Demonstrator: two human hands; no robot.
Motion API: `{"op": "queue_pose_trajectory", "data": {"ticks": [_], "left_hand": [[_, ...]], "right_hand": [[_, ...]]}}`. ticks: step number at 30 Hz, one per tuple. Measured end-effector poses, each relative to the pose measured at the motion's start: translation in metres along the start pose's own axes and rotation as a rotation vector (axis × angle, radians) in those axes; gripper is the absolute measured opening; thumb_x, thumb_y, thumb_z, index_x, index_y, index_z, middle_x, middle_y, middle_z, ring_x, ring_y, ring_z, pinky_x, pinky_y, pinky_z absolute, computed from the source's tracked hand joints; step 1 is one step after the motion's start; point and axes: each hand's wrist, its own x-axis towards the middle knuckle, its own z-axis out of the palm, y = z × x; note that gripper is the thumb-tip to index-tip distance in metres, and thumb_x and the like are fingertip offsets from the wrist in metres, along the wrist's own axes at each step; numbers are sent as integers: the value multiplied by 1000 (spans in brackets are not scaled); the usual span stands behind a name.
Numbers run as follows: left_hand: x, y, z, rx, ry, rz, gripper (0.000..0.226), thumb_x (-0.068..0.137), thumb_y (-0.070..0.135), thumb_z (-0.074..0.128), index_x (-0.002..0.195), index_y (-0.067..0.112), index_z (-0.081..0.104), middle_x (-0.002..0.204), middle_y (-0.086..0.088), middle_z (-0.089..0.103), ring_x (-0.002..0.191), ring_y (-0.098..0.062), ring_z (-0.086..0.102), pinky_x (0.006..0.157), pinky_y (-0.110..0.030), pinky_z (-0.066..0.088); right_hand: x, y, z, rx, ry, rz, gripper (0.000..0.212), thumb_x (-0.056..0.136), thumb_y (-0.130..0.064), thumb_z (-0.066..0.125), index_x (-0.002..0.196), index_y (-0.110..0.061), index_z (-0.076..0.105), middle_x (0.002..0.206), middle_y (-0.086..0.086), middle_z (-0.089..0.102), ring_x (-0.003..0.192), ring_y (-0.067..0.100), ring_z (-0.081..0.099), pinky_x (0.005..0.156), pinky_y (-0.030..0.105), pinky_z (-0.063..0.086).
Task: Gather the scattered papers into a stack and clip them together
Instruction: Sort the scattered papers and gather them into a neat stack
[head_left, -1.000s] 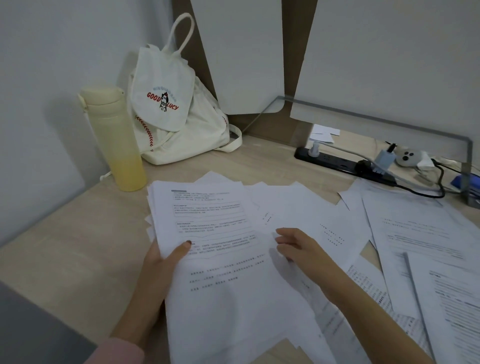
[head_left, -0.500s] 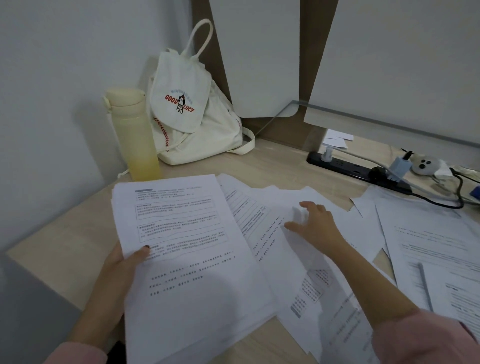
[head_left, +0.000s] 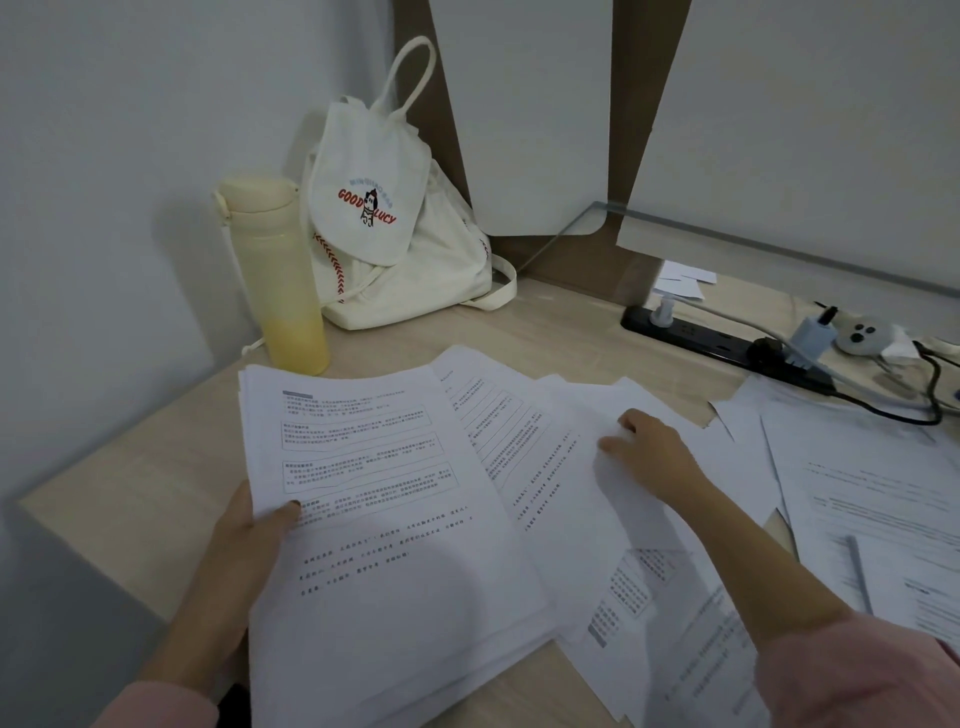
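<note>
Here the left hand (head_left: 244, 540) has its grip closed on the thick gathered stack of white printed sheets (head_left: 384, 525), thumb pressed on top near the left edge and fingers hidden beneath, with the stack's long axis running away from the person toward the pale yellow bottle (head_left: 278, 275). The right hand (head_left: 649, 454) lies flat and unclenched on the loose fanned white sheets (head_left: 566, 467) just to the right of that stack, palm down and holding nothing; its fingertips rest on a blank page. Those fanned sheets overlap one another and splay rightward and toward the person, their nearest edges tucked partly under the stack's right side. More scattered white pages (head_left: 872, 499) lie farther right on the light wooden table (head_left: 119, 467), well apart from the stack and beyond the right forearm. So the right hand is the nearer one for every loose page, and the move looks to be a leftward sweep, sliding the fan across the table toward the held stack. No clip is visible anywhere in view. Gathering seems about half done.
</note>
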Motion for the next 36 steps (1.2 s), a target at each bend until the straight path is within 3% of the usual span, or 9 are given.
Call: {"op": "queue_pose_trajectory", "data": {"ticks": [4,12,15,19,22,25,30,33,36], "left_hand": [[-3,4,8,-40,-21,-3,40,92,7,49,130,20,50,122,-1,59,115,-24,54,103,-43,38],[-4,12,34,-57,-93,17,39,90,4,50,127,14,54,124,-6,61,115,-28,56,104,-48,38],[-7,14,47,-81,-125,-5,39,90,5,50,128,15,53,123,-5,61,110,-28,58,98,-44,43],[-14,19,65,-161,-174,-74,39,92,5,49,130,13,51,120,-9,62,103,-28,60,90,-39,45],[-16,24,75,-201,-202,-111,37,95,25,47,130,16,51,115,-8,64,97,-25,63,82,-39,49],[-18,27,83,-217,-233,-140,43,92,45,45,127,21,53,115,-4,65,102,-25,62,85,-39,49],[-19,25,90,-107,-225,2,41,92,9,51,133,14,48,128,-7,59,113,-26,57,94,-37,44],[-22,33,93,-107,-208,54,41,92,6,50,132,11,48,128,-8,58,108,-24,57,91,-35,43],[-31,54,94,-146,-235,142,36,90,7,52,125,14,53,121,-2,63,102,-19,61,92,-37,47]], "right_hand": [[-13,7,-19,252,202,-14,10,93,-13,46,92,-6,52,74,4,51,70,21,48,57,29,34],[-38,35,-81,784,529,195,21,91,-15,47,109,-8,56,102,10,57,86,26,54,73,36,43],[-49,44,-90,935,434,229,20,91,-15,50,109,-9,55,105,12,58,83,24,56,74,37,47],[-69,41,-68,891,257,242,10,91,-14,53,99,-10,57,96,13,61,74,23,57,63,32,47],[-88,29,-38,750,141,194,8,92,-14,52,94,-12,59,87,10,63,70,22,59,58,29,47],[-102,21,-10,600,88,126,8,91,-17,53,85,-18,58,89,12,67,79,28,64,72,39,52],[-105,23,13,426,-39,68,7,91,-19,55,98,-18,55,94,1,62,86,21,59,77,31,47],[-103,26,8,444,-26,66,21,89,-20,57,110,-17,55,95,-1,60,87,17,58,77,28,49],[-99,25,-5,541,24,72,39,88,-21,60,124,-16,49,109,0,56,95,14,56,68,15,44]]}}
